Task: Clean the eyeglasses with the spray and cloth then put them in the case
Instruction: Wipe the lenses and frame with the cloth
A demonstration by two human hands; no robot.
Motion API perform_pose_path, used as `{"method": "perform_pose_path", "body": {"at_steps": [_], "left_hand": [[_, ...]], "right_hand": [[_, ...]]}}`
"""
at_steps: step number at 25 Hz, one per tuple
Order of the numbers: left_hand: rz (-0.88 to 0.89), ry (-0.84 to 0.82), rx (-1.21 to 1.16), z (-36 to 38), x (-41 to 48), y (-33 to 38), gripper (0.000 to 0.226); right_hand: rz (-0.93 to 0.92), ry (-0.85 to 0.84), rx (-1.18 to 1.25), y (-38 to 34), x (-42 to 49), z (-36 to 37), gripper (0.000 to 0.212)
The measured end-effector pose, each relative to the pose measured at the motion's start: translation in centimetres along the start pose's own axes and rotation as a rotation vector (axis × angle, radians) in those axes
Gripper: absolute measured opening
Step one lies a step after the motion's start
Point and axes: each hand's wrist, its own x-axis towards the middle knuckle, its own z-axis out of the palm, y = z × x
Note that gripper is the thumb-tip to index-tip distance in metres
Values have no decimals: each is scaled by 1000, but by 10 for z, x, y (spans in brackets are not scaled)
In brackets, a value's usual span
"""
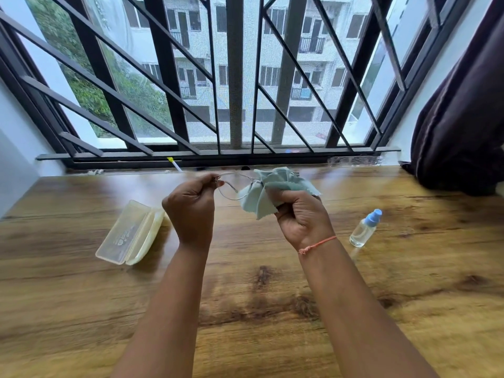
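Observation:
My left hand (pixel 192 207) pinches the left end of the thin-rimmed eyeglasses (pixel 231 186), held up above the wooden table (pixel 245 296). My right hand (pixel 300 214) grips the pale green cloth (pixel 278 186), which is bunched around the right lens and hides it. The translucent yellowish case (pixel 131 233) lies open on the table to the left of my left wrist. A small clear spray bottle (pixel 365 227) with a blue cap stands on the table to the right of my right wrist.
A barred window (pixel 234 77) rises behind the table's far edge. A dark curtain (pixel 458 118) hangs at the right and drapes onto the table's far right corner. A small yellow-tipped object (pixel 174 162) lies on the window sill.

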Motion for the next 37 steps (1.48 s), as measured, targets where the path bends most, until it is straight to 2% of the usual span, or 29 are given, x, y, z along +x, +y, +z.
{"method": "perform_pose_path", "body": {"at_steps": [6, 9, 13, 16, 20, 23, 26, 31, 37], "left_hand": [[15, -5, 8, -2, 1, -2, 14], [2, 8, 11, -4, 3, -4, 14], [-20, 15, 12, -4, 4, -5, 13], [-9, 6, 24, -3, 4, -4, 12], [8, -10, 13, -1, 4, -1, 13], [11, -6, 8, -2, 4, -2, 13], [19, 0, 16, -3, 7, -3, 12], [19, 11, 26, -4, 5, -3, 12], [44, -2, 22, -1, 2, 1, 15]], "right_hand": [[9, 85, 108, 0, 3, 6, 6], [25, 22, 109, -3, 3, 2, 9], [58, -62, 98, -5, 3, -3, 29], [65, -40, 60, -2, 0, -2, 25], [65, 19, 124, 3, 1, 2, 6], [57, 82, 157, 0, 4, 0, 12], [56, 43, 160, -2, 5, -2, 14], [48, -10, 137, -1, 4, -3, 34], [29, 37, 142, 6, 1, 4, 18]]}}
